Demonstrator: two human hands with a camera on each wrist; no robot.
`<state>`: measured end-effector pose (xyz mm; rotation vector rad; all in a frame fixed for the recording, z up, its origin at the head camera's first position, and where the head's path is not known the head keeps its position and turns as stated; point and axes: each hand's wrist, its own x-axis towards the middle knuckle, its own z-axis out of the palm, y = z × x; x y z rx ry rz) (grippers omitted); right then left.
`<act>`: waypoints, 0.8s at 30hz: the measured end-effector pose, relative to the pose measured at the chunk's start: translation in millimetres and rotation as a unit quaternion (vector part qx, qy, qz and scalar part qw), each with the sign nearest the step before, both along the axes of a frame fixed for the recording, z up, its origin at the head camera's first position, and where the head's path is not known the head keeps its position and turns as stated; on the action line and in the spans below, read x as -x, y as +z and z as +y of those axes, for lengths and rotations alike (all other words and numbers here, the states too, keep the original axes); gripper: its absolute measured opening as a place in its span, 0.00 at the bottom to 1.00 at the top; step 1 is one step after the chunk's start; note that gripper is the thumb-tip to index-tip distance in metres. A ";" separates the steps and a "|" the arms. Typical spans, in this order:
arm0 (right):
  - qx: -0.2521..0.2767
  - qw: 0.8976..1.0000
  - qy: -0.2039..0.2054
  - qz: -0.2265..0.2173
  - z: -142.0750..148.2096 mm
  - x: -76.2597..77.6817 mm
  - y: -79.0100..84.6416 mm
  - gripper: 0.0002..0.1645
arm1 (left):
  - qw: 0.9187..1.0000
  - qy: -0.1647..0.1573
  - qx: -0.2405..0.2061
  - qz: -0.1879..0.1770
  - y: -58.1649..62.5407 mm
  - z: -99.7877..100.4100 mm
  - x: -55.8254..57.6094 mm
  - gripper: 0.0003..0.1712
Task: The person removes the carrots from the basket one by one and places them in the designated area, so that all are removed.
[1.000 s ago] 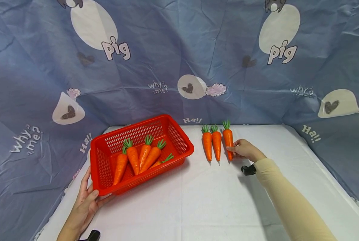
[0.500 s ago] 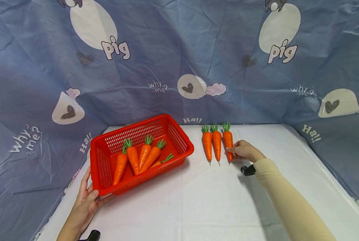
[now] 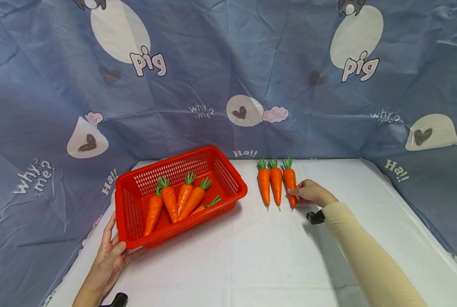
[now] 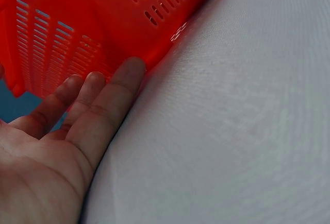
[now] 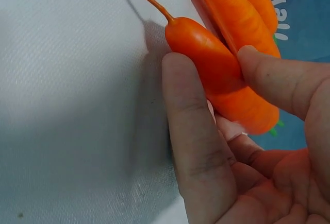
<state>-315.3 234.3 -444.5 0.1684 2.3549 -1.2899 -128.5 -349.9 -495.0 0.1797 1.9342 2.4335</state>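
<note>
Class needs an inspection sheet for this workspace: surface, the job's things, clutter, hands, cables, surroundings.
Surface: white cloth, with some creases.
Job's things: red basket with five visible carrots, one mostly hidden; three loose carrots in a row on its right.
Clutter: nothing seen.
Hands: left hand touches the basket's near-left corner; right hand pinches the rightmost carrot.
Cables: nothing seen.
Surroundings: blue printed backdrop behind the surface.

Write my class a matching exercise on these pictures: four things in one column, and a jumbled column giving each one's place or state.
Column one
1. Left hand
2. Right hand
3. Red basket
4. White surface

Column two
A. Contains several carrots
B. Lies beneath the basket
C. Pinches a single carrot
D. Touches the basket's near left corner

Pairs: 1-D, 2-C, 3-A, 4-B
</note>
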 end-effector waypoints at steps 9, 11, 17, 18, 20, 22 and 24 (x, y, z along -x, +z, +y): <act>-0.006 1.000 0.011 -0.008 -0.4 -0.6 0.5 0.23 | 1.000 0.007 0.000 -0.002 0.3 1.8 0.1 0.45; -0.010 1.000 0.015 -0.007 -0.6 0.1 0.3 0.24 | 1.000 0.006 0.003 0.001 0.3 1.5 0.0 0.45; -0.003 1.000 0.018 -0.011 -0.4 1.8 -0.5 0.24 | 1.000 0.003 0.002 0.007 0.9 0.5 -0.3 0.45; -0.002 1.000 0.018 -0.012 -0.2 2.0 -0.6 0.24 | 1.000 0.003 0.001 0.007 1.0 0.5 -0.3 0.45; -0.001 1.000 0.021 -0.012 0.8 2.3 -1.0 0.24 | 1.000 0.004 0.001 0.005 1.3 1.0 -0.3 0.45; 0.004 1.000 0.023 -0.012 2.6 2.6 -1.3 0.24 | 1.000 0.004 0.002 0.004 1.4 1.4 -0.4 0.45; 0.020 0.999 0.020 -0.017 4.8 3.2 -1.7 0.23 | 1.000 0.005 0.002 0.003 1.6 2.0 -0.3 0.45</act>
